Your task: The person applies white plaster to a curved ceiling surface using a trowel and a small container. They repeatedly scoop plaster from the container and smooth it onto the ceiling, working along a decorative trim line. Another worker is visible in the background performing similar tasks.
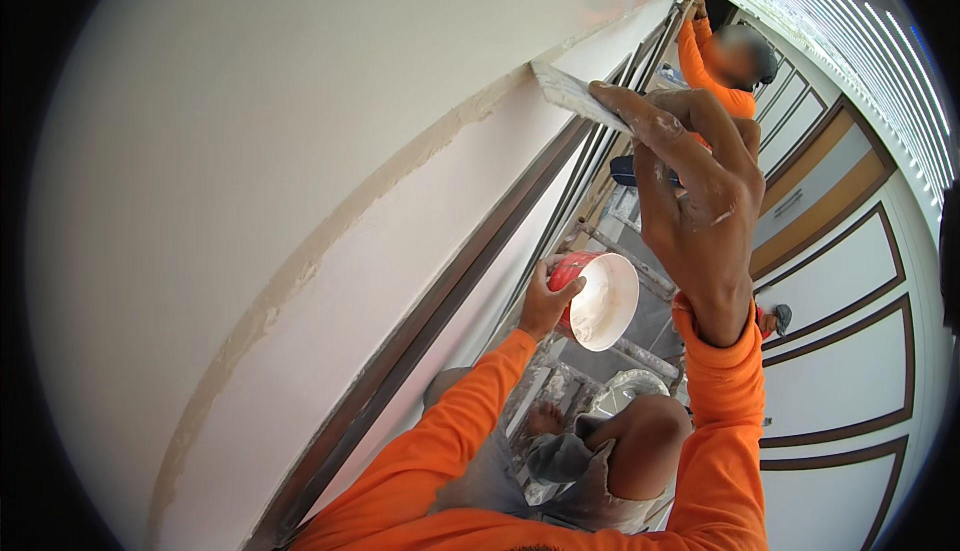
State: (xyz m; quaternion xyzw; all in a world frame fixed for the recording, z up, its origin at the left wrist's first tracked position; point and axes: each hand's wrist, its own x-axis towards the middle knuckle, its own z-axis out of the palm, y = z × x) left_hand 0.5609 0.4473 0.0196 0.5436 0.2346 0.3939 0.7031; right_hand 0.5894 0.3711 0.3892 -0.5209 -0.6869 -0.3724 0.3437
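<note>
My right hand [700, 176] is raised high, its fingers pinching a flat, pale putty knife [575, 96] whose edge meets the wall. The blade touches the upper end of a rough beige strip of filler [330, 241] that runs along the white wall [250, 101]. Lower down, my left hand [548, 301] grips a small red tub [607, 301] by its side, thumb over the rim. The tub is tilted so its white inside shows, with off-white paste smeared at the bottom.
A dark brown trim rail [420, 336] runs below the strip. Beneath me are paint-spattered scaffold bars [640, 356] and a splattered bucket [628, 391]. A co-worker in an orange sleeve [700, 56] reaches to the wall ahead; another person in a cap [781, 318] is far below. White panels [840, 381] stand opposite.
</note>
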